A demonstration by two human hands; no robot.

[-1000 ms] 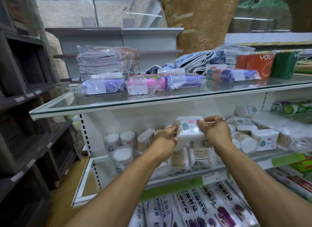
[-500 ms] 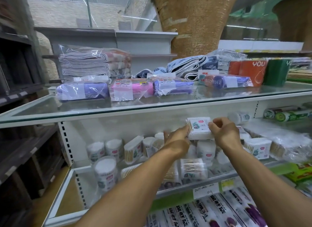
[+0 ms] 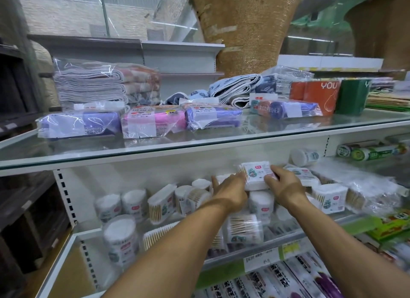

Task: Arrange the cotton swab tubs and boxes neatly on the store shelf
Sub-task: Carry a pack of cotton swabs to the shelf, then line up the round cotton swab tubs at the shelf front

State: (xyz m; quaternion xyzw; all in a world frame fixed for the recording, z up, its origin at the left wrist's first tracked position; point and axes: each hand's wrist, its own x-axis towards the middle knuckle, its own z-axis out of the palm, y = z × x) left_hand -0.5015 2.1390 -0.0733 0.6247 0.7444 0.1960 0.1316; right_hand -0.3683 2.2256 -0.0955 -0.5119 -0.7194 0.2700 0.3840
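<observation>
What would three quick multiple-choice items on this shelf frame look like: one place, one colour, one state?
1. Where is the cotton swab box that both hands hold?
A. On the glass top shelf
B. Under the glass shelf, above the round tubs
C. On the floor

2. What colour is the middle flat pack at the front of the glass shelf?
A. Pink
B. Green
C. Black

3. How is the right hand?
A. Hanging idle
B. Flat on the glass
C. Gripping the box's right side

Answers: B, the box sits over a round tub; A, its wrapper shows pink; C, its fingers curl on the box opposite the left hand.
</observation>
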